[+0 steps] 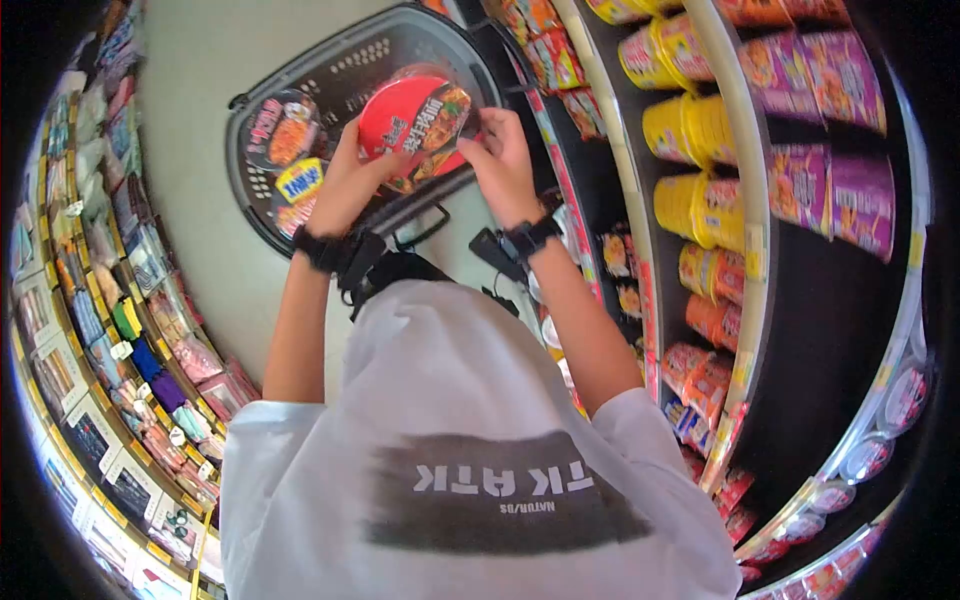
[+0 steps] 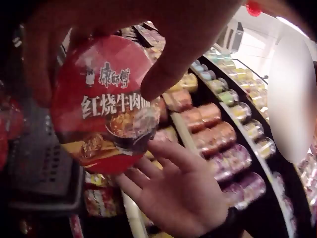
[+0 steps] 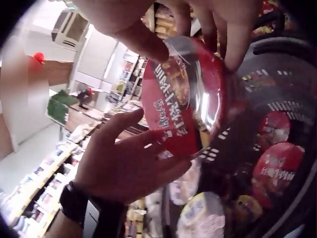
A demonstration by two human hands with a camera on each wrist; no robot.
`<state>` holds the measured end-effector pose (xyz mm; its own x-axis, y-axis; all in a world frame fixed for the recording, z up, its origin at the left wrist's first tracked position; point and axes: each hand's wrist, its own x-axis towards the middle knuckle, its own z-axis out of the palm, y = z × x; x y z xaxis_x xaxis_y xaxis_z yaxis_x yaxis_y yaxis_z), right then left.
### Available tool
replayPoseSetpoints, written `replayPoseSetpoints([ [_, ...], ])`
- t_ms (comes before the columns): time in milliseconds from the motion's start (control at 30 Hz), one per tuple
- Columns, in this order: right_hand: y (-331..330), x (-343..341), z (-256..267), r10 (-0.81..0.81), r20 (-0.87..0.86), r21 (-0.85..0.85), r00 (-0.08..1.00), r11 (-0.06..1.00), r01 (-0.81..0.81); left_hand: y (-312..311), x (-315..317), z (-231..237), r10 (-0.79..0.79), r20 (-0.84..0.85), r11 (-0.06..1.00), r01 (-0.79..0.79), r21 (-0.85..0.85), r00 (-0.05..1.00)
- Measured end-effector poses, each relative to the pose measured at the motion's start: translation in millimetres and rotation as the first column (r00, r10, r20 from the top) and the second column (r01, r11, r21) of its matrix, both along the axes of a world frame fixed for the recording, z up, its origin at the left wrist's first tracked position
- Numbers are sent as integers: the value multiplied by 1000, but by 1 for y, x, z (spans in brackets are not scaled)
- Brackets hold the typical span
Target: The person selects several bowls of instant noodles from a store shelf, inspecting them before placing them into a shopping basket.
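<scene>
Both hands hold a red instant noodle bowl [image 1: 415, 115] over a grey shopping basket [image 1: 240, 150]. Its printed lid [image 2: 106, 94] faces the left wrist camera and shows noodles and large characters. My left hand [image 1: 350, 185] grips the near left side, thumb across the lid. On the opposite side, my right hand [image 1: 505, 165] has its thumb and fingers at the rim [image 3: 190, 44]. Inside the basket lie a dark-lidded noodle bowl [image 1: 283, 132], a yellow-labelled pack [image 1: 300, 182] and red noodle bowls [image 3: 277, 171].
Shelves on the right carry yellow noodle cups [image 1: 690, 130], purple cups [image 1: 830, 190] and orange ones [image 1: 712, 320]. On the left, another shelf displays packaged goods [image 1: 145, 345]. Pale floor [image 1: 190, 90] runs between them. The basket's handle [image 1: 425, 230] lies toward the body.
</scene>
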<state>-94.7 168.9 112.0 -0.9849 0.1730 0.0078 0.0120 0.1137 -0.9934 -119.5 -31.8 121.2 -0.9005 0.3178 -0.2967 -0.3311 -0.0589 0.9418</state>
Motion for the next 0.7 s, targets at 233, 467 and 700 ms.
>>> replayPoseSetpoints([
  [233, 3, -46, -44, 14, 87, 134, 996, 991, -26, -66, -126, -128, -29, 346, 836, 212, -506, 938],
  [467, 103, 183, -136, -93, 597, 250, 797, 965, -75, -91, -43, -156, -176, 108, 969, 192, -153, 978],
  [700, 145, 414, -131, -479, 825, 129, 302, 679, 723, 34, 51, -92, -577, 149, 814, 581, 15, 803],
])
